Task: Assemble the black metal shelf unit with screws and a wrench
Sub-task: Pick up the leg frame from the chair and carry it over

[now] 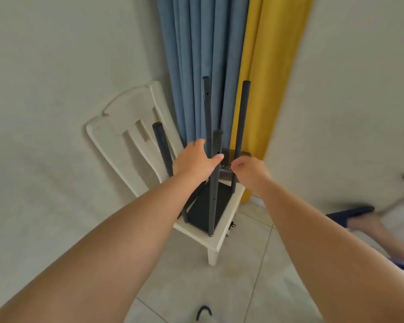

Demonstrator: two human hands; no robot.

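Black metal shelf unit, four round dark posts up from one flat black shelf panel, standing on the seat of a cream wooden chair, toward its front right corner, against blue and yellow curtains.

Left hand open, fingers straight, palm against the near front post, thumb up beside the taller rear post. Right hand just right of that post, fingers loosely curled; holding a screw or nothing, cannot tell.

Probably steadying the frame to fit the next part. Best done by bracing the front post firmly, keeping all four posts plumb, lining up the small holes in the post before driving any screw, tightening evenly and only lightly at first.

No wrench visible. Dark boxy object at the rear of the seat behind the posts; contents hidden.
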